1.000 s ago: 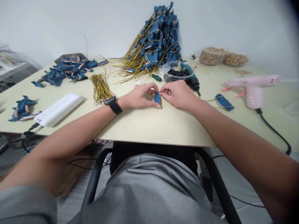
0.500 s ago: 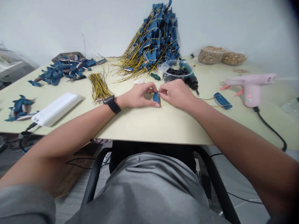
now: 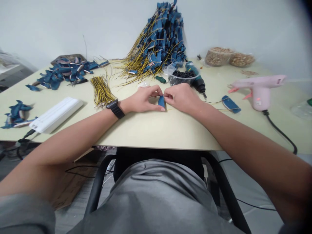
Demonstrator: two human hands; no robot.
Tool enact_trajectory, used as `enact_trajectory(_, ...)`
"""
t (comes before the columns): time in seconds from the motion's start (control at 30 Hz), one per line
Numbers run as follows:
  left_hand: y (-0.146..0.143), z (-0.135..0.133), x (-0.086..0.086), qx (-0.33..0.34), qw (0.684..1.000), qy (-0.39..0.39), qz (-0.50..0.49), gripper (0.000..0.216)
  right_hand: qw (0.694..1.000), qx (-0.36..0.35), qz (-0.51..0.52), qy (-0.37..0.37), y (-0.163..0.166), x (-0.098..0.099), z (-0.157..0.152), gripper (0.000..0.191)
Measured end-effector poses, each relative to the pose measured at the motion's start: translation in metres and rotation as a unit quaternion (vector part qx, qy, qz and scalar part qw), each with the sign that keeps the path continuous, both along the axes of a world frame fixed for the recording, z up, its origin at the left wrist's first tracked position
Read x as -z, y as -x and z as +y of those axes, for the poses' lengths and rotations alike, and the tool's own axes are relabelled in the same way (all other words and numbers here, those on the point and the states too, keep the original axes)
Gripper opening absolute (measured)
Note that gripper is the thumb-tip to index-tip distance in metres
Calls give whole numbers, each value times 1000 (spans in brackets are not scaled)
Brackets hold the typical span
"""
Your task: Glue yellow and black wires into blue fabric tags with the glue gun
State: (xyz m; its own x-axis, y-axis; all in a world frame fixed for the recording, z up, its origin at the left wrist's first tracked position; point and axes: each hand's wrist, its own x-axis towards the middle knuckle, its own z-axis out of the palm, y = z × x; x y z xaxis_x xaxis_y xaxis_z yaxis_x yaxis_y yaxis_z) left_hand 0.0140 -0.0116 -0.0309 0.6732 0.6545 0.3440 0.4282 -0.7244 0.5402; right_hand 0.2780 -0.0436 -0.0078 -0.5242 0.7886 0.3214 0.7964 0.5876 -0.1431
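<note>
Between my hands, over the middle of the table, is a small blue piece (image 3: pixel 161 101) with a thin wire at its upper end. My left hand (image 3: pixel 144 99) is curled round it, the index finger near the top and the thumb reaching along the lower end. My right hand (image 3: pixel 180 97) is closed, thumb and fingertips pinched at the piece's top right corner; the exact pinch point is too small to make out. To the right lies another blue piece (image 3: pixel 231 104) with wires running from it toward my right forearm.
Yellow-and-black wires (image 3: pixel 102 91) lie bundled left of my hands, by a white power bank (image 3: pixel 57 114). A heap of wired blue pieces (image 3: pixel 163 35) leans on the wall. Nearby are a tub of black parts (image 3: pixel 184 76), a drill (image 3: pixel 200 85) and a pink glue gun (image 3: pixel 260 89).
Both hands keep nearly the same grip at the blue piece. The whole view has shifted slightly, so the table items appear a little further left.
</note>
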Motion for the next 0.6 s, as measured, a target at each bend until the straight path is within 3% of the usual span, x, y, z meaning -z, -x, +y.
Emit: enact_trajectory(0.6, 1, -2, -3, -15, 999, -20, 26, 90, 998, -20, 42, 39, -3, -6, -1, 25)
